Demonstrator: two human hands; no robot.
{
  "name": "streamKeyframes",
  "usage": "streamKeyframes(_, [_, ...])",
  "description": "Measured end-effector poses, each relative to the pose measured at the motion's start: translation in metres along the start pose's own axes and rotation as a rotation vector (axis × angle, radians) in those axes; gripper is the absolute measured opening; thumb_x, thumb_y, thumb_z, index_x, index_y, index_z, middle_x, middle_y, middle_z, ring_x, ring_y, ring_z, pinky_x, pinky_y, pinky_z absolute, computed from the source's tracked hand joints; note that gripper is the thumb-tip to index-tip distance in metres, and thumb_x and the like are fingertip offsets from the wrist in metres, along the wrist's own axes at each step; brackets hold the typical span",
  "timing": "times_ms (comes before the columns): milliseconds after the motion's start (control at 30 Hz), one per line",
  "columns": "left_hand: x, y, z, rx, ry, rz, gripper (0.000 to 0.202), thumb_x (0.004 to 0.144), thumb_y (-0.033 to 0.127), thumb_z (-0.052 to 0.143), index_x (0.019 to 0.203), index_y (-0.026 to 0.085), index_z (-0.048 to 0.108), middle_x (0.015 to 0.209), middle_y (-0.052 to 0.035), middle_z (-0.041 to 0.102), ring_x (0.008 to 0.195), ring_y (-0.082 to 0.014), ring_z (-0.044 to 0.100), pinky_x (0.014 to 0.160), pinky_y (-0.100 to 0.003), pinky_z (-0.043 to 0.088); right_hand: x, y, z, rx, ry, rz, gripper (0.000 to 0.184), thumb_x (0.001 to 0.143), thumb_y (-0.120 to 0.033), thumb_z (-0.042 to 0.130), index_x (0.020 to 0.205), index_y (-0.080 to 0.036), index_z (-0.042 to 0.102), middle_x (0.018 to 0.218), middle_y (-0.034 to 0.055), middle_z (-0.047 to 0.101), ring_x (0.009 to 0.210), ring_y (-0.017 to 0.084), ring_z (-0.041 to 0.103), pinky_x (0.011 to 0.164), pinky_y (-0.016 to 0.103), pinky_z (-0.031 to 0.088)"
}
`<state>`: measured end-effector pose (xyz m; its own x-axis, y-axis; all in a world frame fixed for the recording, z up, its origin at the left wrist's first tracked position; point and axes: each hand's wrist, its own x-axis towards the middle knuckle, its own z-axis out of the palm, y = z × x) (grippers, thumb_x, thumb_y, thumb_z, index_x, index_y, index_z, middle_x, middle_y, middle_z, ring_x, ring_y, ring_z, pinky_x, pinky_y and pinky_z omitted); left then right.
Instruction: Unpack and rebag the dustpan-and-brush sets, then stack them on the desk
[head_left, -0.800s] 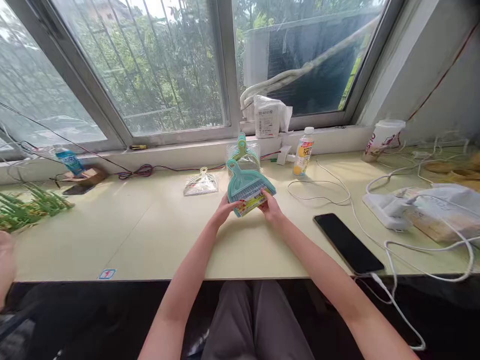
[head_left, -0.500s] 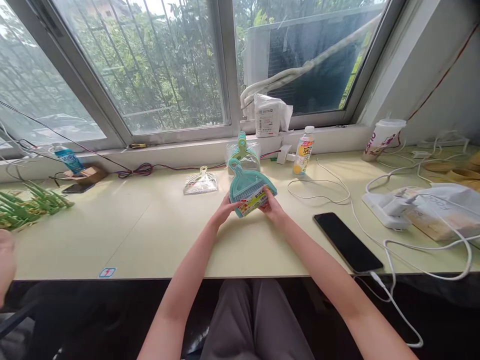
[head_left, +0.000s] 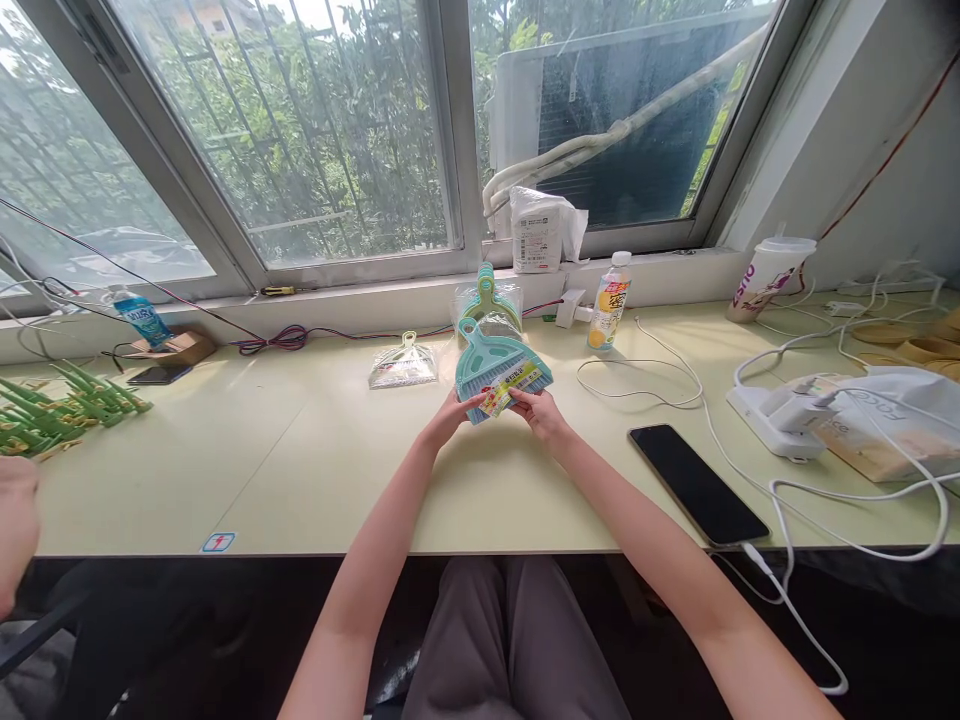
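Note:
Both hands hold a small teal dustpan-and-brush set (head_left: 491, 362) with a yellow and red label above the pale yellow table (head_left: 315, 470). My left hand (head_left: 448, 418) pinches its lower left edge. My right hand (head_left: 541, 411) grips the lower right edge by the label. The handle points away from me. Right behind it stands a second teal set in a clear bag (head_left: 489, 306). Further left, an empty-looking clear bag (head_left: 403, 366) lies flat.
A black phone (head_left: 697, 483) lies at right, with white cables (head_left: 840, 490), a power strip (head_left: 772, 422) and a bag. A drink bottle (head_left: 608, 315), a cup (head_left: 766, 277) and a white packet (head_left: 537, 231) stand by the window. Green pieces (head_left: 52, 412) lie at left; another person's hand (head_left: 15, 525) shows there.
The dustpan set has tilted flatter in my hands, its label now facing more upward. My fingers have shifted closer together along its lower edge.

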<state>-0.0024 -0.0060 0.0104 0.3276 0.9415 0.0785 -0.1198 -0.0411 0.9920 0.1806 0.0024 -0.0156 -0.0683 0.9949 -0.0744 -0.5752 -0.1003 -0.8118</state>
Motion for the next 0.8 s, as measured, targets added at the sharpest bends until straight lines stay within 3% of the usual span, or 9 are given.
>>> streamKeyframes(200, [0.002,-0.006,0.010,-0.124,-0.054,-0.070,0.055,0.076,0.043,0.068,0.124,0.021,0.053,0.128,-0.0120,0.058,0.116,-0.0307,0.056,0.092,-0.047,0.050,0.000,-0.001,0.000,0.064,0.088,-0.034,0.021,0.069,-0.006,0.070,0.088,-0.015,0.065,0.089,0.0041,0.073,0.082,0.018,0.070,0.077,0.029,0.061])
streamKeyframes(400, [0.009,-0.018,0.008,-0.050,0.128,0.130,0.090,0.059,0.024,0.082,0.137,0.024,0.035,0.130,-0.0118,0.055,0.119,-0.0297,0.053,0.100,-0.049,0.043,-0.002,0.005,0.004,0.054,0.120,-0.040,0.021,0.069,-0.008,0.073,0.086,-0.016,0.063,0.088,0.0038,0.073,0.083,0.019,0.070,0.080,0.032,0.061])
streamKeyframes(600, [0.016,-0.031,0.011,-0.059,0.296,0.216,0.081,0.073,0.034,0.072,0.139,0.027,0.025,0.134,-0.0094,0.051,0.124,-0.0279,0.048,0.103,-0.045,0.040,0.001,0.005,0.003,0.054,0.115,-0.040,0.020,0.069,-0.008,0.073,0.084,-0.016,0.063,0.085,0.0024,0.073,0.081,0.018,0.070,0.081,0.033,0.060])
streamKeyframes(800, [0.016,-0.033,0.017,0.048,0.270,0.299,0.083,0.070,0.039,0.074,0.138,0.025,0.029,0.138,-0.0106,0.047,0.128,-0.0258,0.044,0.106,-0.038,0.035,0.004,-0.002,-0.006,0.029,0.057,-0.031,0.024,0.067,-0.009,0.074,0.088,-0.016,0.064,0.087,0.0034,0.074,0.083,0.018,0.070,0.083,0.034,0.059])
